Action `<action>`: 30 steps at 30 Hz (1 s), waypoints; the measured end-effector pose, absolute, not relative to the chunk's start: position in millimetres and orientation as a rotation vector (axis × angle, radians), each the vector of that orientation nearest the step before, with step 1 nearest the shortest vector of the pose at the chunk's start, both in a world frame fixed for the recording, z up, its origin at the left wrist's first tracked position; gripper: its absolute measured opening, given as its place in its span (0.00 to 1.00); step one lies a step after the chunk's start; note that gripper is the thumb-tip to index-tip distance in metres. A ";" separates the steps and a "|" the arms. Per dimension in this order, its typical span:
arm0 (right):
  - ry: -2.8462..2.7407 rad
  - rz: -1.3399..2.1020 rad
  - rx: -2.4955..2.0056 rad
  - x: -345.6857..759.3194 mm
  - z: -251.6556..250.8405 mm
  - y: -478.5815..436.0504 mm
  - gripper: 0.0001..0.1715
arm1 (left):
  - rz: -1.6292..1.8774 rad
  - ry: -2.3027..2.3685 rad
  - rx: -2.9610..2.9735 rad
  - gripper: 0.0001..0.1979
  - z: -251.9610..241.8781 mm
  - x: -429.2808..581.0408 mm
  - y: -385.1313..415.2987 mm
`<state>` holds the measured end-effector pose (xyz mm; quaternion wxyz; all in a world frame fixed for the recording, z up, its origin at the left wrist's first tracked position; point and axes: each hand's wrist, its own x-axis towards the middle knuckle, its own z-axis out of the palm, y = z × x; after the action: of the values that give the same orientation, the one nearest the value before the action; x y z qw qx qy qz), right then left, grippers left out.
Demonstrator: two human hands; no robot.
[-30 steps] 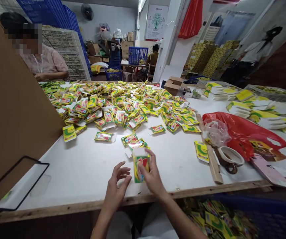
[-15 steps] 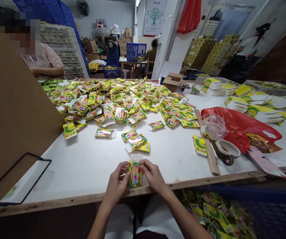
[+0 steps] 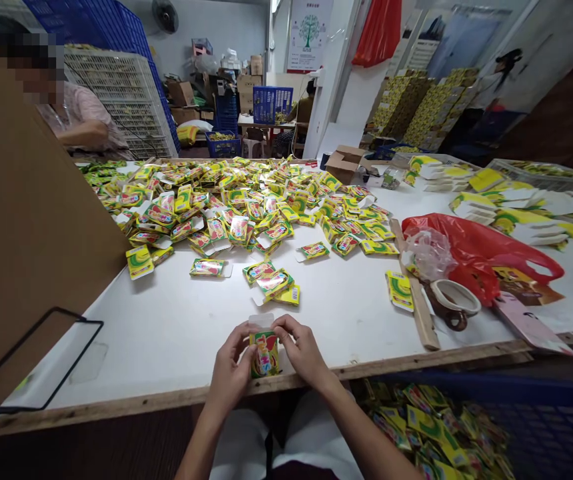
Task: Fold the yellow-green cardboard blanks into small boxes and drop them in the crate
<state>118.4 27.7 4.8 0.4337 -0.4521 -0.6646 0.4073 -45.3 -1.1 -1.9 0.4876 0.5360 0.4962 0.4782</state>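
A small yellow and green printed carton [image 3: 265, 355] stands near the table's front edge, its white top flap raised. Along its left side, my left hand [image 3: 234, 360] grips it between thumb and fingers. Curled at the upper right corner, my right hand [image 3: 302, 350] pinches the carton beside the flap. Just beyond lie a few similar cartons [image 3: 275, 283], some with flaps sticking out. Farther back spreads a big heap of the same cartons [image 3: 246, 200]. The carton's inside is hidden from me.
On the right lie a wooden strip [image 3: 424, 313], a brown-and-white mug [image 3: 454, 300], a red plastic bag [image 3: 486, 250] and a pink flat item [image 3: 531, 323]. A blue crate [image 3: 541, 407] of cartons stands below the edge. A cardboard panel [image 3: 31, 220] and another person [image 3: 81, 117] are at left.
The carton and both my hands have shifted slightly left. My right fingers have moved up toward the carton's top corner. The person at the left has moved an arm.
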 end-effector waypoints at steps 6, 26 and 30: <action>-1.555 0.975 -1.059 112.5 8.0 28.5 0.08 | 1.309 1.203 1.308 0.13 -2.1 -43.4 -5.0; -1.618 0.986 -1.138 106.9 18.8 31.3 0.08 | 1.265 1.370 1.238 0.12 7.2 -37.2 3.2; -1.578 1.045 -1.119 107.0 15.7 29.7 0.08 | 1.260 1.361 1.212 0.12 6.7 -38.3 3.6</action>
<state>107.0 29.7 15.7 0.4543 -0.4535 -0.6392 0.4235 -38.3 3.6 6.7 0.4469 0.4893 0.5496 0.5087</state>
